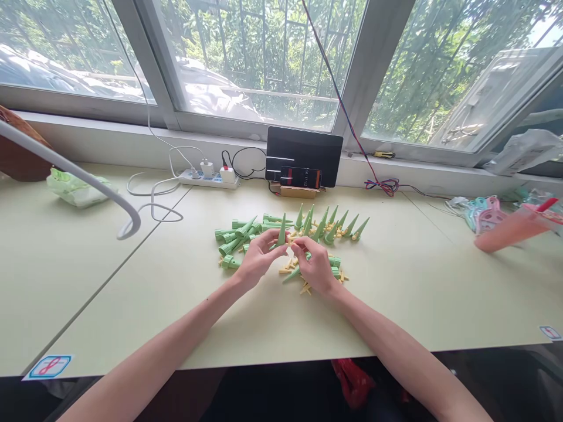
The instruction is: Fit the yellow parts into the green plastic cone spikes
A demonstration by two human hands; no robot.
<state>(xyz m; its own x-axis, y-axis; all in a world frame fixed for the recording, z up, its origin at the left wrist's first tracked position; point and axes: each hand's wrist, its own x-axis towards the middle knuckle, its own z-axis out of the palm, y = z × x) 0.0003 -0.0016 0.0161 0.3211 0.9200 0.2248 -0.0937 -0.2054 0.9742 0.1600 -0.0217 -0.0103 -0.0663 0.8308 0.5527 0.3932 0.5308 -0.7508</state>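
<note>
My left hand [259, 257] is closed around a green plastic cone spike [282, 228], its point upward. Close against it, my right hand [316, 266] pinches a small yellow peg [291, 240] at the cone's lower part; whether the peg sits in the cone I cannot tell. Left of my hands lies a heap of green cone spikes [229, 247] with ribbed caps. Behind my right hand several spikes [329, 225] stand point up, with yellow pieces at their bases. More yellow pegs [305, 287] lie loose around my right hand, partly hidden by it.
A black tablet [303, 146] stands at the back with a phone [301, 177] before it. A power strip [209, 180] with white cables lies left of them. To the right are a pink drink cup [510, 230] and a pink fan-like item [489, 214]. A white curved bar [79, 167] crosses the left.
</note>
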